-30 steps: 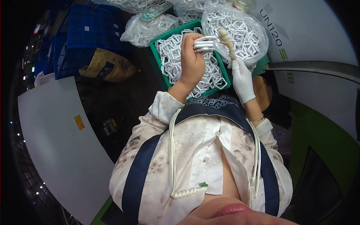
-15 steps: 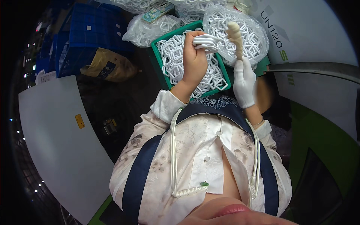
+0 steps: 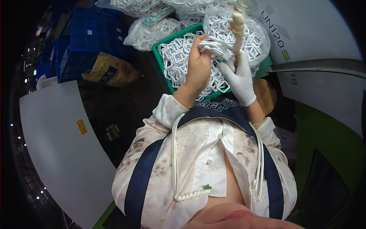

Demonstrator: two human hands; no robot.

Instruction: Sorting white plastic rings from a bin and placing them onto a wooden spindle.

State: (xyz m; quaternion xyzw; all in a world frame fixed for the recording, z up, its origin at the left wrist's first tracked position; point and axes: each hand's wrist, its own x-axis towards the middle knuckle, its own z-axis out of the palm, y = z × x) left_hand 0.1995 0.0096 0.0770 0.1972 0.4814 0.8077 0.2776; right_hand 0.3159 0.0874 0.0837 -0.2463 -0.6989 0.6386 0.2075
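Observation:
My bare left hand (image 3: 199, 63) pinches a stack of white plastic chain links (image 3: 214, 46), with its fingers closed around one end of them. Wearing a white knit glove, my right hand (image 3: 242, 81) is closed on the lower end of a cream-coloured, lumpy stick (image 3: 237, 32) that points up and away from me. The stick is just right of the held links; whether they touch I cannot tell. Beneath both hands is a green bin (image 3: 177, 35) filled with loose white links (image 3: 177, 57).
Clear plastic bags of white links lie behind the bin, one at the right (image 3: 259, 36) and one at the left (image 3: 138, 36) under a patterned phone case (image 3: 158, 15). Blue crates (image 3: 91, 42) and a brown sack (image 3: 112, 70) stand left. A white machine (image 3: 316, 34) borders the right.
My right hand has moved left with the stick, closer to the held links. The links in my left hand are tilted and spread more than before.

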